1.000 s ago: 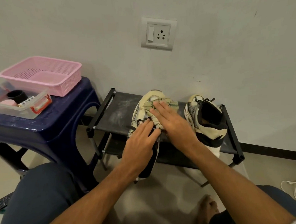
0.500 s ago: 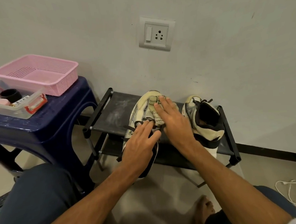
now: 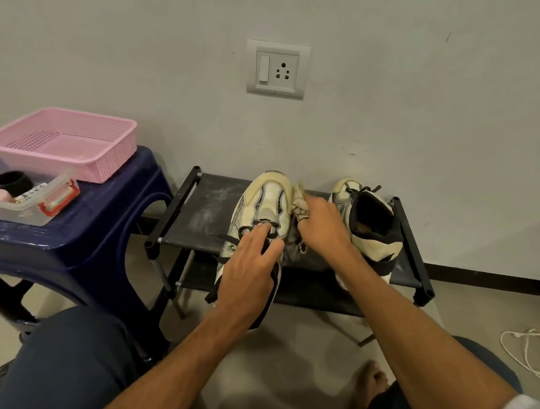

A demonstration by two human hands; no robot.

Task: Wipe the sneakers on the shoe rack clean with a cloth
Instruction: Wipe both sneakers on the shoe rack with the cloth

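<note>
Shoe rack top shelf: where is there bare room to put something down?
The bare patch is the dusty left end of the shoe rack, between its left rail and the left sneaker. The rest is crowded: the left hand rests on that sneaker, the right hand grips the cloth in the gap, and the right sneaker fills the right end.

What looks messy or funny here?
The shoe rack has whitish dusty smears on its black top shelf. The sneaker under the left hand sits crooked, its heel hanging over the front edge, while the right hand holds the cloth against its side. A white cable lies looped on the floor.
</note>
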